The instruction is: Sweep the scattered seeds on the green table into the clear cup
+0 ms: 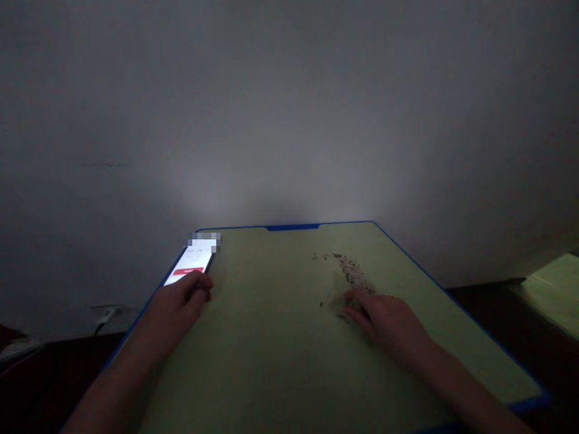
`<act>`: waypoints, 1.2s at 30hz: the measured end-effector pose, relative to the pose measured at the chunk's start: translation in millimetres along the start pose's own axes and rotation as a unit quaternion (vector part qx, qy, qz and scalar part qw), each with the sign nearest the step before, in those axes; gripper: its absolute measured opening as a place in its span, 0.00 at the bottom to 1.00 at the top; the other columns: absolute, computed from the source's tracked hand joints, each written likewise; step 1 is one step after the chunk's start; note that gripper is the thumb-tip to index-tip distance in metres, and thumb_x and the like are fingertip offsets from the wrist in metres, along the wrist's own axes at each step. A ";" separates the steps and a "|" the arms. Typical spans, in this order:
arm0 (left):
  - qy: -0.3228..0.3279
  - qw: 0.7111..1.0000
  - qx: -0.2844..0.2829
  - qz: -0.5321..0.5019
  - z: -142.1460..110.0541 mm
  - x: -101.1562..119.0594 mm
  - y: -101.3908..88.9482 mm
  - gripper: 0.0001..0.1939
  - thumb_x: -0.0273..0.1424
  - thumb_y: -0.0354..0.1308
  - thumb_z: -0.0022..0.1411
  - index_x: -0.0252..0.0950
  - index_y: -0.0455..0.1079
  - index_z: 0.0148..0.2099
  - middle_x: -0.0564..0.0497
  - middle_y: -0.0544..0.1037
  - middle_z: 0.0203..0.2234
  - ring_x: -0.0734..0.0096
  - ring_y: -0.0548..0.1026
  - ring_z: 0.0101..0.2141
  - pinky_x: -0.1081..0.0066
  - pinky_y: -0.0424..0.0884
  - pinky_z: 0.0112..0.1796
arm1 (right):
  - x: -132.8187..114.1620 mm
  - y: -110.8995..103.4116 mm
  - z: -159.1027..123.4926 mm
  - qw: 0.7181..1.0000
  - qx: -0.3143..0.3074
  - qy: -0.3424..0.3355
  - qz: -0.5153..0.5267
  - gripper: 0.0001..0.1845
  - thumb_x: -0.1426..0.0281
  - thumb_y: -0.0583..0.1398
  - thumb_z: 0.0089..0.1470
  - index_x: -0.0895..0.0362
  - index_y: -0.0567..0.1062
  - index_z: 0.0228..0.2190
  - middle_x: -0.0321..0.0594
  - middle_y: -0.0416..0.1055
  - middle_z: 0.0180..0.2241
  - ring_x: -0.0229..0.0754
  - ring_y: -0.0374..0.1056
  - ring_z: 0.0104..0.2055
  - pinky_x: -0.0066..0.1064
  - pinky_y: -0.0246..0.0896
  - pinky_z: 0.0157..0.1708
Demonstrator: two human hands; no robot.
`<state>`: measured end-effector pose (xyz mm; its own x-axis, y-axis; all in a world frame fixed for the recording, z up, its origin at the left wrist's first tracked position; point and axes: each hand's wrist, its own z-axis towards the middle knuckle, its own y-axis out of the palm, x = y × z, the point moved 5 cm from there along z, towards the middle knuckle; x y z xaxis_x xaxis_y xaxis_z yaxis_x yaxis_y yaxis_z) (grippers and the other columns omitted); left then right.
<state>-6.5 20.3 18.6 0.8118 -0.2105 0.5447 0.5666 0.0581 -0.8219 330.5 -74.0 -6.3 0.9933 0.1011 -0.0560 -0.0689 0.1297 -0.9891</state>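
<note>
My left hand rests near the left edge of the table, its fingers curled together with nothing visible in them. Just beyond it lies a lit phone, whose near end is partly covered by the hand. My right hand is on the right half of the table, thumb and fingers bent toward each other over a faint, see-through patch. The dim light hides what these fingertips hold. Past them, small dark bits are scattered in a curved band, some close to the fingers.
The pale table top has a blue rim and stands against a grey wall. At far right is another pale surface. A plug with a cable is low on the wall at left. The room is dim.
</note>
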 end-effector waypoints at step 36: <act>-0.007 1.000 0.018 0.003 -2.7 1.8 0.2 0.10 0.35 0.44 0.52 0.39 0.65 0.32 0.55 0.72 0.21 0.71 0.68 0.19 0.71 0.63 0.24 | 5.5 1.3 38.2 0.941 -0.062 -0.005 0.334 0.10 0.65 0.54 0.56 0.56 0.70 0.28 0.33 0.68 0.17 0.37 0.64 0.20 0.27 0.54 0.23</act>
<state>-5.3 17.3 18.9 0.8169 -0.1964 0.5423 0.5663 0.0953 -0.8187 332.3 -35.6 -2.7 0.7310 0.1295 -0.6699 -0.6654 -0.0819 -0.7419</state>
